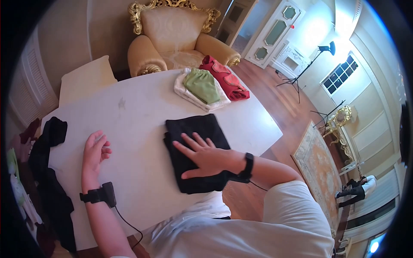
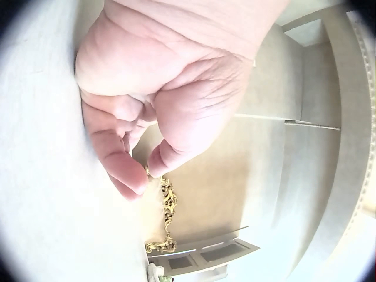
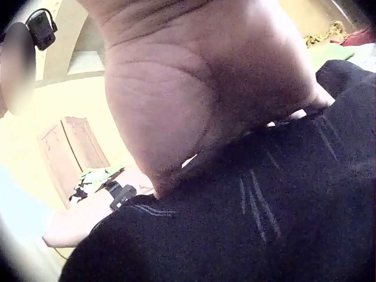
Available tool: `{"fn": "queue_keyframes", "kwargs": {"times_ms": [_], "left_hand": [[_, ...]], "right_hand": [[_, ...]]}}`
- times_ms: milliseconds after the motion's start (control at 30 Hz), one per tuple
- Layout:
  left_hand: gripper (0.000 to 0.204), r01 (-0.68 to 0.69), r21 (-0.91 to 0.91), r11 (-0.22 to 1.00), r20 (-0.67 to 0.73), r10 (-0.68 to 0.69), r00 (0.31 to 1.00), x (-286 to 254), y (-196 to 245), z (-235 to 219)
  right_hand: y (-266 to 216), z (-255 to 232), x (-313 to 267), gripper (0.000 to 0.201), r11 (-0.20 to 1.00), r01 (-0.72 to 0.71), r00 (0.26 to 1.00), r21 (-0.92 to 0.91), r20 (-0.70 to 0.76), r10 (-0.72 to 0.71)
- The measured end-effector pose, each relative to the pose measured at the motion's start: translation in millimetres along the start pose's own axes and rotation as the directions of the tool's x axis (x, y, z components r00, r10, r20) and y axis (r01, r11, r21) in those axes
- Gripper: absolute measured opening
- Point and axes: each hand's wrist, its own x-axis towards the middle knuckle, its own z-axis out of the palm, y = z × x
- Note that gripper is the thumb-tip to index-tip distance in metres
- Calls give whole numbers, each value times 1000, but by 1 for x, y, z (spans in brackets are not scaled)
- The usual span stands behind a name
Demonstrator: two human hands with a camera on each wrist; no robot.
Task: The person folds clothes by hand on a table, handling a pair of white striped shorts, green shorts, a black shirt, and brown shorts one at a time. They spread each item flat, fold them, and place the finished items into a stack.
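Observation:
A folded black garment [image 1: 198, 124] lies near the front edge of the white table [image 1: 129, 124]. My right hand [image 1: 204, 158] rests palm down on it with the fingers spread. In the right wrist view the palm [image 3: 194, 100] is over the dark cloth [image 3: 252, 217], fingertips touching it; pale streaks show on the fabric. To the left, my left hand [image 1: 95, 152] lies on its side by the tabletop, fingers loosely bent and holding nothing. The left wrist view shows that hand [image 2: 158, 88] with thumb and fingertips close together and no object between them.
At the far edge sit folded green shorts [image 1: 202, 87] on white cloth [image 1: 185, 91], beside a folded red garment [image 1: 226, 79]. Black clothing [image 1: 51, 172] and other clothes hang over the left edge. A gold armchair [image 1: 172, 38] stands behind; a person [image 1: 359, 189] is far right.

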Motion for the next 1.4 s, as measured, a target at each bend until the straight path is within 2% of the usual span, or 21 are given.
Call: {"fn": "queue_keyframes", "kwargs": {"times_ms": [100,200,233,267,333,400,533,633,733,867,1033,1167,1300,1400], "left_hand": [[49,3,14,1000,5,-3,1000,0,1,0],[46,4,31,1000,6,-4,1000,0,2,1],[46,6,35,999,7,-7,1000,0,2,2],[46,8,38,999,7,-8,1000,0,2,2],[45,16,47,999,3,-16,1000,-1,3,2],[45,13,50,999,4,-13,1000,0,5,5],[44,11,55,998,7,-11,1000,1,4,3],[44,16,53,998,8,-17,1000,2,4,2],[44,23,52,998,9,-24,1000,0,6,3],[44,23,46,999,10,-24,1000,1,5,2],[48,18,79,997,0,-18,1000,-1,7,5],[48,15,59,998,-3,-15,1000,3,2,1],[46,-11,22,1000,11,11,1000,5,-3,-1],[46,-24,14,1000,23,24,999,7,-4,-2]], "right_hand": [[16,8,-30,115,987,-155,988,51,3,155],[39,11,-48,116,927,-351,935,132,6,354],[74,41,-43,122,921,-354,925,161,-88,370],[94,47,-40,122,897,-415,895,153,-111,433],[106,19,-41,122,758,-613,778,221,1,629],[145,11,-35,124,629,-723,665,285,39,746],[230,4,-17,131,425,-816,491,391,82,867],[250,-2,-5,131,358,-831,441,426,109,891],[216,-11,9,130,364,-857,428,364,109,897],[200,-9,17,128,365,-863,414,350,74,907],[201,-15,25,127,371,-842,412,390,21,911],[204,-14,32,126,330,-852,369,408,20,929],[206,-19,30,125,317,-844,375,432,53,926],[189,-34,31,123,365,-876,373,316,-39,927]]}}
